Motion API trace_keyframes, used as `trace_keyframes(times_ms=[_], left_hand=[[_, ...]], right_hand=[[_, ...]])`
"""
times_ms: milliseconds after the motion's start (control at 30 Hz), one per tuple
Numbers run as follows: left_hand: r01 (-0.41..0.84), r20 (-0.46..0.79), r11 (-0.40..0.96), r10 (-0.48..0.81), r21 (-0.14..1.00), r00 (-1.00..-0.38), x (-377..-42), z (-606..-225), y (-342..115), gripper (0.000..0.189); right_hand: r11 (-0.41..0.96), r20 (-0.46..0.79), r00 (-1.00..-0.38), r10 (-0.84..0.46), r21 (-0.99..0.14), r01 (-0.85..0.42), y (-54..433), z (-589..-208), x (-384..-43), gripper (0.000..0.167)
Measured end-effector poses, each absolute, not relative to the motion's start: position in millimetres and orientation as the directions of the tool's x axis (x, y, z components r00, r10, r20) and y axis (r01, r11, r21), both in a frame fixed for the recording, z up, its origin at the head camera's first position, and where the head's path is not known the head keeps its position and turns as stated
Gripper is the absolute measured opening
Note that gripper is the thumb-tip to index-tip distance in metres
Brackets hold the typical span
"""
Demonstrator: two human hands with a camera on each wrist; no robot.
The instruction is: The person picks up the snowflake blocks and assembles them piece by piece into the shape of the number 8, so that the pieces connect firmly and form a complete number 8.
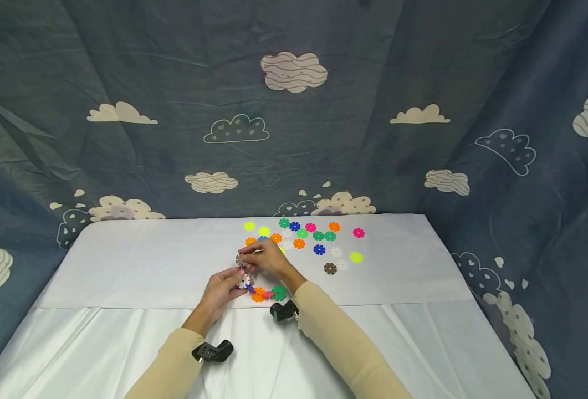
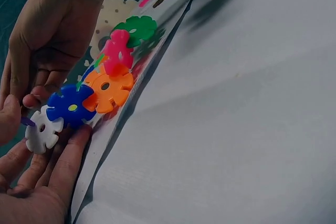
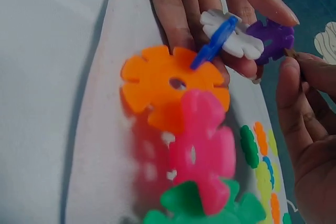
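Note:
My left hand point(image 1: 220, 292) holds one end of a chain of slotted, flower-shaped plastic discs, its thumb and fingers about the white disc point(image 3: 233, 34) and the purple disc point(image 3: 277, 41). From there the chain runs on through a blue disc point(image 2: 72, 106), an orange disc point(image 3: 152, 85), a pink disc point(image 3: 203, 148) and a green disc point(image 1: 279, 293). Between thumb and fingertips, my right hand point(image 1: 270, 258) pinches a brown disc point(image 1: 239, 259). In the right wrist view that disc shows edge-on, its tip right at the purple disc's rim.
Several loose discs lie scattered beyond the hands, among them a dark blue disc point(image 1: 319, 250), a yellow disc point(image 1: 356, 257) and another brown disc point(image 1: 330, 269). They lie on a white-covered table point(image 1: 139, 266). Behind it hangs a dark cloud-patterned curtain point(image 1: 323, 155).

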State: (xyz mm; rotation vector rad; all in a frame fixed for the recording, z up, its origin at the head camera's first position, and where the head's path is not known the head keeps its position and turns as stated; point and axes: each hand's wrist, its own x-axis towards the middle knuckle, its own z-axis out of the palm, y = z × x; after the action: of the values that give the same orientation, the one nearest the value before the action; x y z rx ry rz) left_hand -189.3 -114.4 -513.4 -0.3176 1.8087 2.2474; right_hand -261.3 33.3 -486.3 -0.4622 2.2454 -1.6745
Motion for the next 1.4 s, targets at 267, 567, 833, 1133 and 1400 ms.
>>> trace_keyframes(times_ms=[267, 567, 833, 1133, 1400], left_hand=[[-0.271, -0.268, -0.183, 0.043, 0.945, -0.963, -184, -518, -115, 0.036], [-0.201, -0.21, -0.159, -0.039, 0.967, -0.977, -182, -521, -111, 0.033], [-0.225, -0.218, -0.138, 0.063, 0.965, -0.974, -180, -521, -113, 0.032], [-0.254, -0.27, -0.203, -0.053, 0.946, -0.961, -183, -515, -115, 0.026], [-0.295, -0.311, -0.154, -0.088, 0.943, -0.946, -188, -508, -117, 0.021]], right_hand=[[0.217, -0.056, -0.906, -0.42, -0.975, -0.041, 34, -487, -256, 0.018], [0.306, -0.035, -0.883, -0.468, -0.944, -0.125, 33, -478, -255, 0.015], [0.386, -0.05, -0.871, -0.488, -0.908, -0.164, 39, -475, -253, 0.015], [0.38, -0.08, -0.838, -0.539, -0.911, -0.158, 48, -479, -251, 0.019], [0.594, -0.091, -0.938, -0.334, -0.793, -0.134, 134, -478, -259, 0.024]])
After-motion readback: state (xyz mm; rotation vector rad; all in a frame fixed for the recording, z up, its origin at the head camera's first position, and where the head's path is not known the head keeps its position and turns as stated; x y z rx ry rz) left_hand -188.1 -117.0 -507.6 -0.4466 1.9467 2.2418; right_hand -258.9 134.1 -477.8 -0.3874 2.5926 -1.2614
